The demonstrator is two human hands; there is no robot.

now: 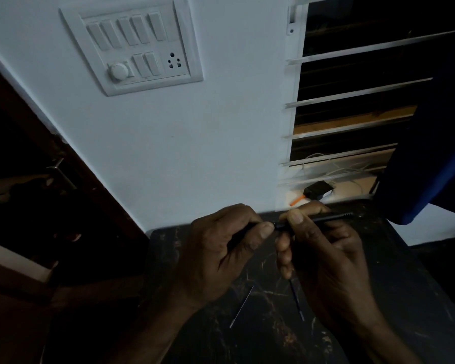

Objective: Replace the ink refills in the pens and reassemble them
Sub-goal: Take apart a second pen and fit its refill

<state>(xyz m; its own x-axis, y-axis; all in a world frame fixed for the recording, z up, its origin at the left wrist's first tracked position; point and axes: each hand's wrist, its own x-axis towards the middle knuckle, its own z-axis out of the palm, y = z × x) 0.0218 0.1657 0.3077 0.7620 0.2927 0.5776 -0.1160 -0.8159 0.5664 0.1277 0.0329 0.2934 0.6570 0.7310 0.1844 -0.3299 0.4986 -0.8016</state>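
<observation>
Dark marbled tabletop [260,337] stood against a white wall [195,153]. Above it, my left hand [216,248] and right hand [326,258] held the pen [323,219], fingers [263,229] clamped on both halves. Refill 1 [241,307] and refill 2 [297,300] lay beneath. Probable step was joining the halves; next move called for aligned twisting.

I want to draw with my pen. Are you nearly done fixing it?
Not yet. Done: a pale refill and a dark refill lie loose on the table, out of any pen. In hand: the left hand and right hand pinch a pen where its two parts meet; I cannot tell if they join or part it. Left: closing that pen and sorting the loose refills.
</observation>
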